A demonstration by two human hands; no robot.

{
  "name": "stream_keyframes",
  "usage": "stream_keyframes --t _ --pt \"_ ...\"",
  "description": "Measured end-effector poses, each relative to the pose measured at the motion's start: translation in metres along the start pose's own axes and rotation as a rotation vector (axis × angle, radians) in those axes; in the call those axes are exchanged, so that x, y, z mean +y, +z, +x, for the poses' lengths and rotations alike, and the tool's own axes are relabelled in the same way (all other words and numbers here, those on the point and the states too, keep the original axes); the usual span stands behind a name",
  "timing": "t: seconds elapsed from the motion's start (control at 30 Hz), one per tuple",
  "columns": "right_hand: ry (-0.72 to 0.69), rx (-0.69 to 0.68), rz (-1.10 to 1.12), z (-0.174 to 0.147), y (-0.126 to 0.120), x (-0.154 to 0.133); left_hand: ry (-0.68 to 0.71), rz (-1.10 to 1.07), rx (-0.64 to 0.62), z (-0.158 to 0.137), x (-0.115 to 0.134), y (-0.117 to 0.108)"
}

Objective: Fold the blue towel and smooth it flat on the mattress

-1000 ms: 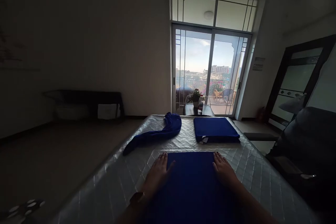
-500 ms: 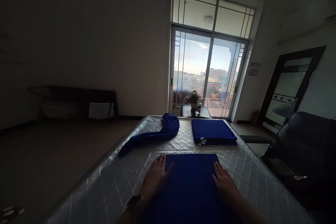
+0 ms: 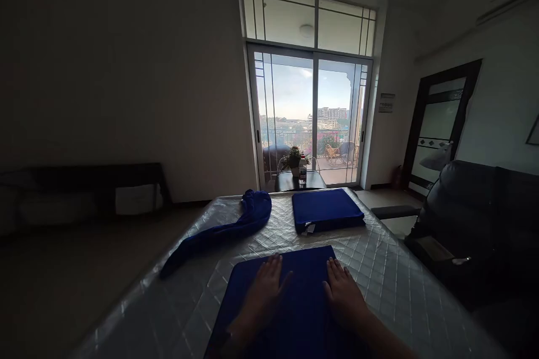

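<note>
A flat, dark blue folded cloth (image 3: 301, 303) lies in front of me on a quilted, silvery mattress (image 3: 387, 286). My left hand (image 3: 267, 286) rests on its upper left part, palm down with the fingers stretched out and the thumb apart. At its right edge my right hand (image 3: 343, 289) lies flat, fingers extended toward the far corner. Neither hand grips anything. Beyond them is a second blue folded piece (image 3: 326, 210), a neat rectangle with a small white tag. Left of it a crumpled blue cloth (image 3: 236, 224) trails in a curve.
Past the mattress's far end stands a small dark table (image 3: 286, 182) with a potted plant (image 3: 293, 160) and a bottle (image 3: 302, 171). Behind it are glass sliding doors (image 3: 286, 106). A dark armchair (image 3: 475, 219) is on the right; a low dark bench (image 3: 96, 182) stands left.
My left hand has moved from the cloth's left edge onto its surface. More of the cloth's left side now shows. The view has swung a little to the right.
</note>
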State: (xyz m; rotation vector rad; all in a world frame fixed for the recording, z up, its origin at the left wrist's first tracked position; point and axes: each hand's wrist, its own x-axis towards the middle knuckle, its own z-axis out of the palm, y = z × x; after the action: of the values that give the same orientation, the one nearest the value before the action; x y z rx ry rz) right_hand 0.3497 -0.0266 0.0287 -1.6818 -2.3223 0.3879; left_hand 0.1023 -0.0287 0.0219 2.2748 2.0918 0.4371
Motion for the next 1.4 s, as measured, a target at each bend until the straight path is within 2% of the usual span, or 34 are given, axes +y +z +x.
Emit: stream_keyframes --t 0.13,0.2,0.27,0.37,0.5,0.67,0.8,0.97,1.2,1.27,1.4 --pt "-0.058 0.015 -0.027 0.002 0.007 0.006 0.205 -0.177 -0.142 0.006 0.089 0.007" --pt "-0.094 0.032 -0.053 0.003 0.010 0.008 0.240 -0.224 -0.166 0.008 0.114 0.010" --pt "-0.096 0.044 -0.062 0.003 0.010 0.009 0.238 -0.226 -0.166 0.008 0.121 0.011" --pt "-0.042 0.037 -0.026 0.002 0.006 0.005 0.195 -0.147 -0.139 0.005 0.102 0.008" --pt "-0.010 0.020 0.011 -0.002 -0.002 0.000 0.070 -0.022 -0.144 -0.007 0.051 -0.001" --pt "-0.004 0.002 0.035 -0.005 -0.007 -0.002 -0.086 0.082 -0.160 -0.037 -0.015 -0.016" --pt "-0.003 -0.006 0.013 -0.006 -0.006 -0.003 -0.165 0.098 -0.131 -0.061 -0.048 -0.022" --pt "-0.002 -0.013 -0.031 -0.006 -0.008 -0.007 -0.173 0.068 -0.053 -0.071 -0.060 -0.021" --pt "-0.093 0.055 -0.115 -0.013 -0.009 -0.010 -0.158 0.028 -0.060 -0.068 -0.063 -0.020" --pt "-0.108 0.026 -0.110 -0.021 -0.007 -0.009 -0.166 0.008 -0.076 -0.068 -0.065 -0.020" --pt "-0.044 -0.038 -0.052 -0.034 -0.002 -0.008 -0.154 -0.002 -0.066 -0.068 -0.065 -0.020"
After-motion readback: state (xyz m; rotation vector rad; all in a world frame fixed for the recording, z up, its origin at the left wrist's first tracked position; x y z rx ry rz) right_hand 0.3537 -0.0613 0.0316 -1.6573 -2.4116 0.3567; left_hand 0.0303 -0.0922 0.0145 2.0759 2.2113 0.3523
